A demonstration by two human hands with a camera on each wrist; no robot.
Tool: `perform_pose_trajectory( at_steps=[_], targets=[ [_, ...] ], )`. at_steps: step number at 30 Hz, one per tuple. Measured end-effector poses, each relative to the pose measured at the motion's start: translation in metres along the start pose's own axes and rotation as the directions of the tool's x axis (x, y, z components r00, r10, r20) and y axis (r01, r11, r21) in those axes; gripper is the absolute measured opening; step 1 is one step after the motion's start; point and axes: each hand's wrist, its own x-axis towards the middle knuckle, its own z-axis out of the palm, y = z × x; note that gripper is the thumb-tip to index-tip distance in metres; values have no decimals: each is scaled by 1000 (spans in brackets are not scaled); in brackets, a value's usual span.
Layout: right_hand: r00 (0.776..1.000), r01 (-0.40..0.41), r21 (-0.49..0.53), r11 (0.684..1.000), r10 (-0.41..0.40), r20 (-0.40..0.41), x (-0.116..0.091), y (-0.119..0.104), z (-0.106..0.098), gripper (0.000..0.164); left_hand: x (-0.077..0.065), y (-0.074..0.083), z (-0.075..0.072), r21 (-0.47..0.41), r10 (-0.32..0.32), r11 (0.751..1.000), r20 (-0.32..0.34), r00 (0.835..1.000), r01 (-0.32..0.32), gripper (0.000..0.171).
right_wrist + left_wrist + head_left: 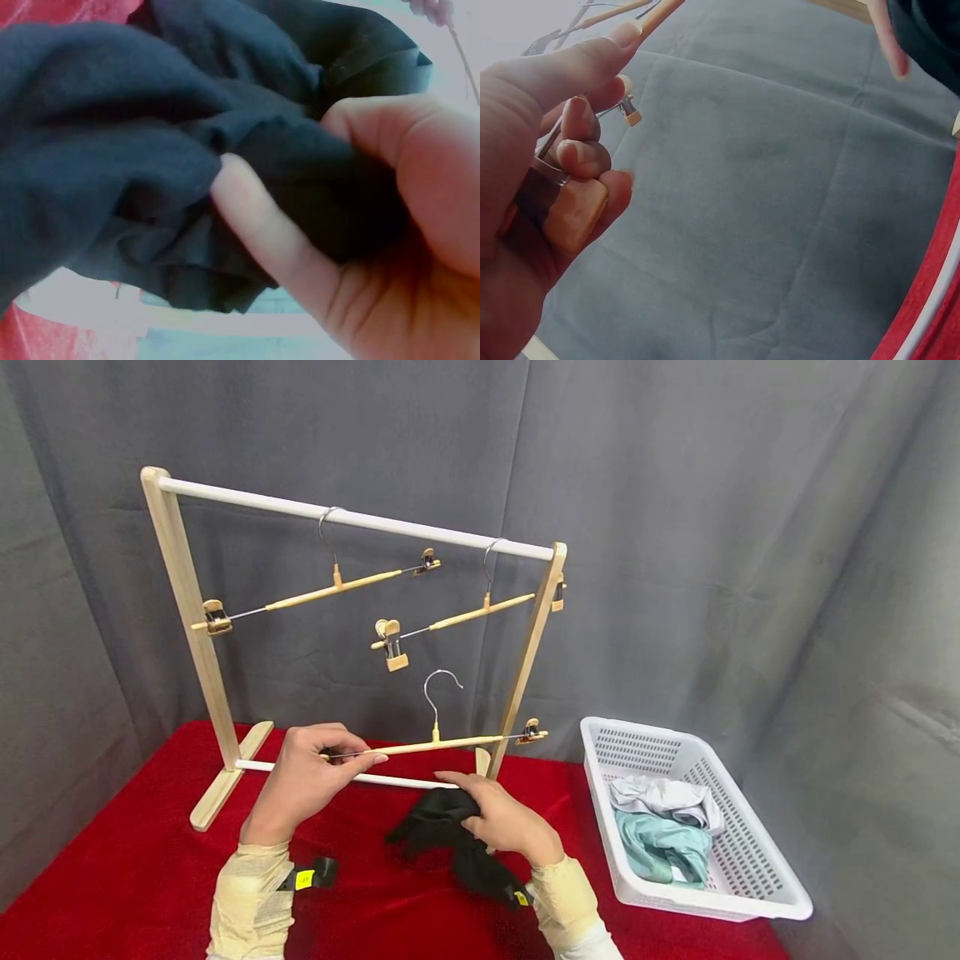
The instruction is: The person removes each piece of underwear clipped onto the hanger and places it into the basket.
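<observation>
My left hand (pixel 306 777) grips one end of a wooden clip hanger (pixel 468 742), around its thin metal rod. The hanger is held roughly level, hook up, in front of the rack. In the left wrist view a wooden clip (pixel 574 214) sits inside the curled fingers; the hanger's other clip (pixel 531 732) is free at the right end. Below the hanger, my right hand (pixel 513 818) holds a bunched black cloth garment (pixel 429 817), thumb and fingers closed on its folds. Its shape is hidden by the crumpling.
A wooden rack (pixel 171 543) with a white bar (pixel 247 498) carries two more clip hangers (pixel 307 597). To the right stands a white perforated basket (pixel 600 810) holding a pale grey cloth (pixel 660 799) and a teal cloth (pixel 663 847). Red cloth (pixel 360 893) covers the table.
</observation>
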Motion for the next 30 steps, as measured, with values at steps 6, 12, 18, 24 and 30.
perform_pose_trajectory(
  at_steps=[6, 12, 18, 24, 30],
  targets=[
    [1000, 23, -32, 999, -23, -17, -5, 4, -8, 49, 0, 10, -3, -5, -1, 1000, -4, 1000, 1, 7],
    [995, -4, -3, 1000, 4, -103, -9, 9, -15, 26, -1, 7, -1, -10, 8, 1000, -7, 1000, -8, 8],
    [985, -42, 50, 998, 49, -164, -13, 12, -22, 27, -1, 4, -1, -8, 13, 1000, -19, 1000, -13, 8],
    [977, -112, 13, 994, 112, -184, -15, 14, -23, 34, 0, 4, -3, -10, 17, 1000, -20, 1000, -17, 8],
    [969, -72, -1, 997, 69, -236, -13, 16, -26, 24, 0, 4, -7, -1, 22, 1000, -33, 999, -22, 8]
  ],
)
